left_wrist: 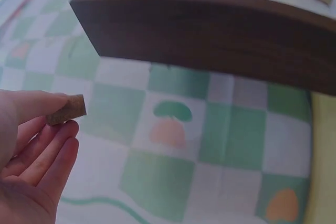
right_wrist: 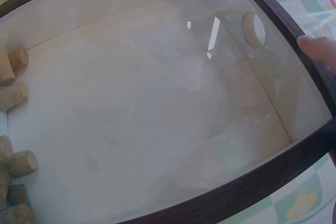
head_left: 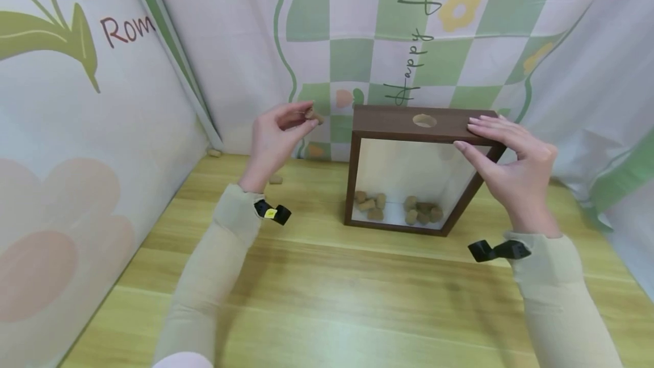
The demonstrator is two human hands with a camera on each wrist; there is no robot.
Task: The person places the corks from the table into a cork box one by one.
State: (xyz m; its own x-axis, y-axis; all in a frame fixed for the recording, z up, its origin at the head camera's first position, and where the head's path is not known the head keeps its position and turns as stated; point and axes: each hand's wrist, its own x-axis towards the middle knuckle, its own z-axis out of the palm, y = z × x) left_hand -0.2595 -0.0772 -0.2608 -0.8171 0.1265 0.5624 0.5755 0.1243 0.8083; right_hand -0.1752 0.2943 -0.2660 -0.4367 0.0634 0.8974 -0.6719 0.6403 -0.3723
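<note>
Between thumb and fingers, my left hand point(head_left: 278, 138) pinches a cork point(left_wrist: 68, 109), held in the air left of a dark brown box frame. The box frame point(head_left: 378, 118) stands upright, with a clear front and a round hole point(head_left: 424, 121) in its top side. My right hand point(head_left: 516, 163) rests on the box's top right corner, fingers over the top and thumb at the front edge. Inside, several corks point(head_left: 423, 213) lie in two groups along the bottom; the right wrist view shows corks point(right_wrist: 21, 163) through the clear front.
On the wooden table point(head_left: 327, 300) one loose cork point(head_left: 276, 179) lies below my left wrist. Another cork point(head_left: 214, 153) sits in the back left corner. A checkered curtain point(head_left: 352, 61) hangs right behind the box, and a printed cloth point(head_left: 76, 186) borders the left side.
</note>
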